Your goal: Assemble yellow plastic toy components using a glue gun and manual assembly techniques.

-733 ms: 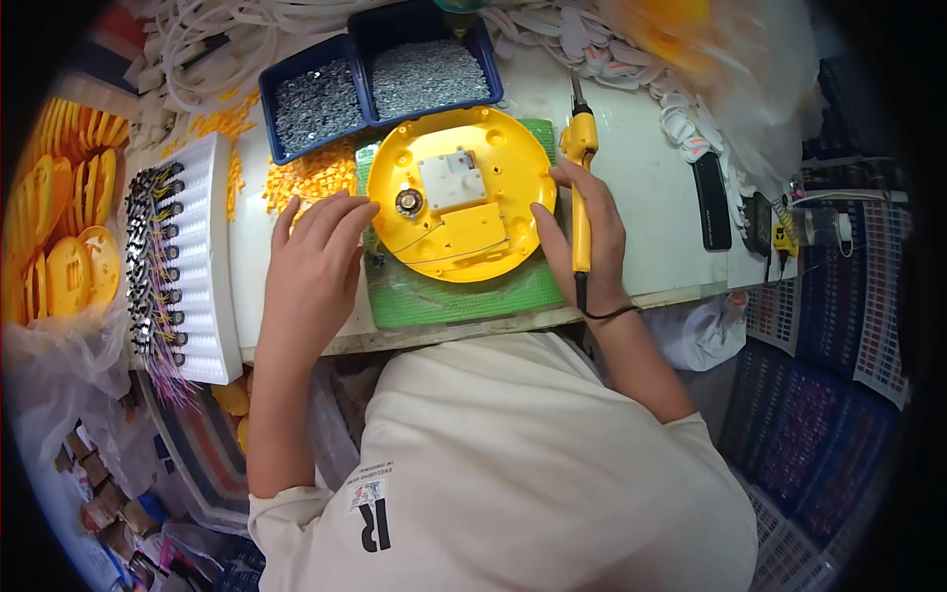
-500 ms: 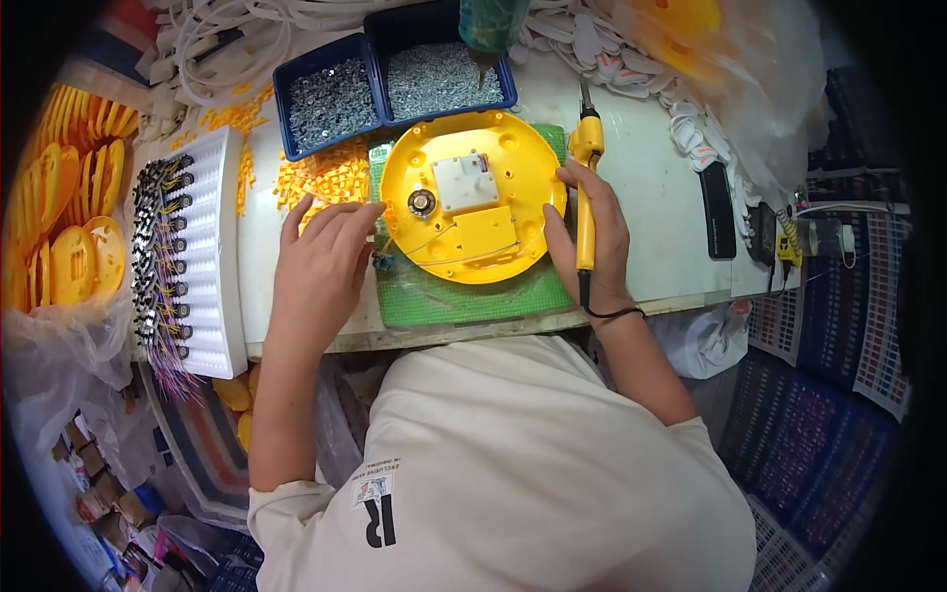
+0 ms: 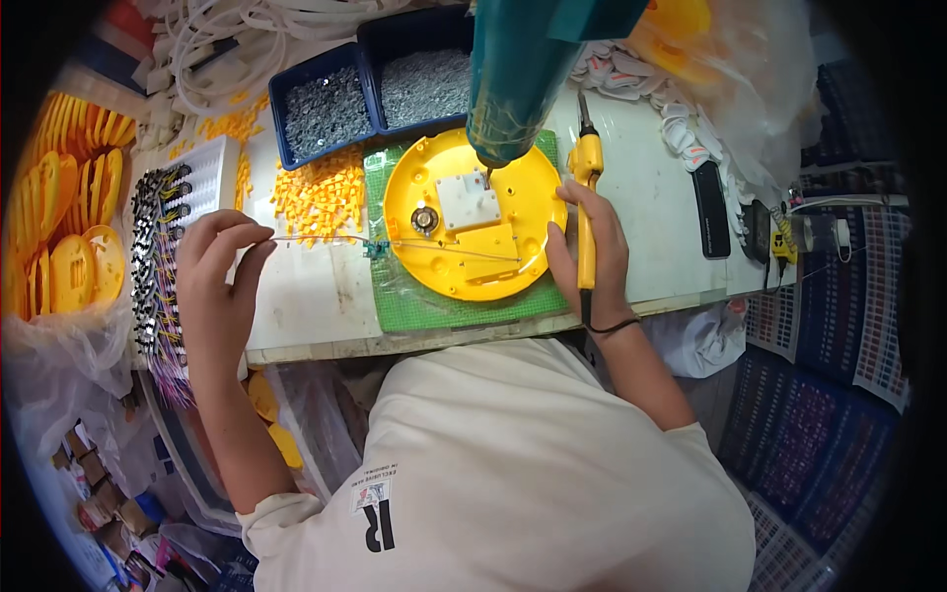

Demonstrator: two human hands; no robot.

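Note:
On a green mat (image 3: 434,314) lies a round yellow plastic casing (image 3: 424,266), open side up. A white gearbox-like block (image 3: 459,202) and a small round metal-rimmed part (image 3: 424,219) sit inside it. My left hand (image 3: 219,261) pinches thin wires (image 3: 316,237) stretched left from the casing, past a small green circuit board (image 3: 376,249) at its left rim. A yellow corded soldering iron (image 3: 586,232) lies across my right hand (image 3: 604,242), tip pointing away; my thumb and forefinger are at the casing's right rim. A teal electric screwdriver (image 3: 508,104) hangs over the casing, hiding part of its far edge.
Blue bins (image 3: 326,109) of small metal parts stand at the back. Small yellow pieces (image 3: 316,192) are heaped before them. At left are a white foam tray (image 3: 212,183) with wired parts and bagged yellow shells (image 3: 74,266). A black phone-like slab (image 3: 710,209) lies right.
My left hand has moved left from the casing rim, drawing the wires out straight. The teal screwdriver has come lower and nearer over the casing. My right hand has barely moved.

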